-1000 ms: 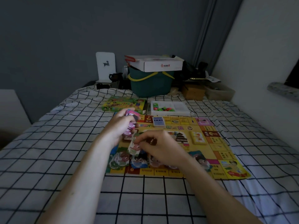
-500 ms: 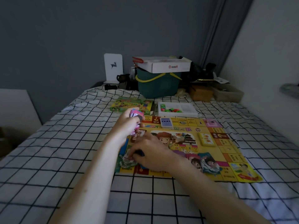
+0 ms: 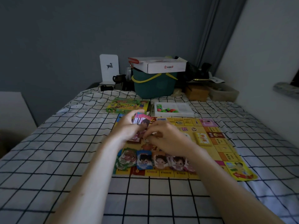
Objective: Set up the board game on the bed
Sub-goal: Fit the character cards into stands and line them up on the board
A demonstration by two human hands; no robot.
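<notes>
A yellow game board [image 3: 215, 147] lies flat on the checked bed sheet. My left hand [image 3: 127, 128] grips a stack of pink character cards [image 3: 140, 120] above the board's left side. Just to its right, my right hand [image 3: 168, 138] has curled fingers pinching at the bottom of that stack; what it holds is hidden. Several small piles of character cards [image 3: 145, 160] stand in a row along the board's near edge. A yellow card deck [image 3: 203, 139] lies on the board's right side.
The green game box [image 3: 126, 105] and a white tray [image 3: 186, 109] with coloured pieces lie beyond the board. A teal basket [image 3: 153, 88] under a white carton stands at the bed's head, with boxes to the right. A wall runs along the right.
My right hand has come up from the row of card piles at the near edge to the stack in my left hand. The view has shifted slightly.
</notes>
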